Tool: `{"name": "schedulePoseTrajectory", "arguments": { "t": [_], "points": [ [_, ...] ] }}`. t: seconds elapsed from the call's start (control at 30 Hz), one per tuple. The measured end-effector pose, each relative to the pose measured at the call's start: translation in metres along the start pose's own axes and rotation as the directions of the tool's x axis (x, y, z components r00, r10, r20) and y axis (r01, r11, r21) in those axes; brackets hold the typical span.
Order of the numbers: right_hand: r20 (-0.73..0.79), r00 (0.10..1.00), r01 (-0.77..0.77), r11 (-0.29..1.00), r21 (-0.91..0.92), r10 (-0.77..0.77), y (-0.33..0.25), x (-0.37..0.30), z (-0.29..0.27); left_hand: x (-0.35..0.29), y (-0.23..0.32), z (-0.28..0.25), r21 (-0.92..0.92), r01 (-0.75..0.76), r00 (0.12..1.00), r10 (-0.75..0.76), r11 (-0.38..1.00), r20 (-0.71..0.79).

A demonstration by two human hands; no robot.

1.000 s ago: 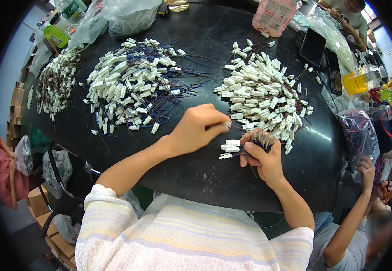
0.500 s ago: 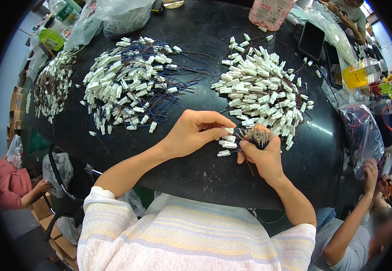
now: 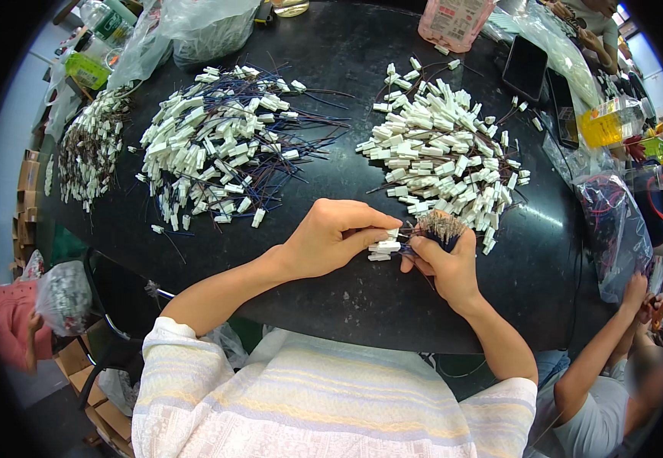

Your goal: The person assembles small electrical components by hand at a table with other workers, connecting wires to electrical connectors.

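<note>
Compared with a second ago, my left hand (image 3: 328,238) has come in from the left and lower, so its fingertips now meet at the near side of my right hand (image 3: 450,267). Left thumb and forefinger pinch a small white connector (image 3: 393,233); exact contact is partly hidden. Right fingers are curled around a wire bundle (image 3: 441,226), thumb pressed on it, brownish wire ends upward. More white connectors (image 3: 380,252) stick out of that grip just below my left fingertips. My reading: this piece is being lined up with the others in the grip. Room: the right pile (image 3: 446,145) begins just beyond both sets of fingers, so little clearance that way; the middle pile (image 3: 213,145) lies well off to their upper left. Toward my body the black table (image 3: 347,301) is bare up to its near edge, free for drawing back.
</note>
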State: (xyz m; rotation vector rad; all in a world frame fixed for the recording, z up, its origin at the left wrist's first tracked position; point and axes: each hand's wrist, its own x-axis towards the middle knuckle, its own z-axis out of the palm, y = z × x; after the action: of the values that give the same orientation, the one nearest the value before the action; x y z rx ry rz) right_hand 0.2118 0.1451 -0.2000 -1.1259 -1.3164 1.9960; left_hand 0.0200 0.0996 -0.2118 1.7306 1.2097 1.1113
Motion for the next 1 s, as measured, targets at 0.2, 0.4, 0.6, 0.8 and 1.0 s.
{"name": "schedulePoseTrajectory", "arguments": {
  "t": [0.2,0.4,0.6,0.8,1.0],
  "points": [
    [0.018,0.998,0.06,0.995,-0.086,-0.058,-0.002,-0.003,0.005,-0.002,-0.001,0.004,-0.021,0.01,1.0,-0.01,1.0,0.011],
    [0.045,0.994,0.105,0.981,-0.164,-0.099,0.006,-0.002,0.004,-0.003,-0.004,0.008,-0.012,-0.017,1.0,0.017,1.0,0.021],
    [0.035,0.997,0.075,0.992,-0.101,-0.072,-0.001,-0.002,0.004,-0.002,-0.004,0.009,0.014,-0.042,0.999,0.043,0.999,-0.022],
    [0.056,0.996,0.068,0.997,-0.039,-0.066,0.005,-0.003,-0.002,-0.001,-0.002,0.008,-0.077,-0.037,0.999,0.035,0.996,-0.028],
    [0.032,0.993,0.113,0.988,-0.108,-0.11,0.0,-0.003,0.002,0.003,0.002,-0.002,0.191,-0.138,0.989,0.127,0.972,0.072]
  ]
}}
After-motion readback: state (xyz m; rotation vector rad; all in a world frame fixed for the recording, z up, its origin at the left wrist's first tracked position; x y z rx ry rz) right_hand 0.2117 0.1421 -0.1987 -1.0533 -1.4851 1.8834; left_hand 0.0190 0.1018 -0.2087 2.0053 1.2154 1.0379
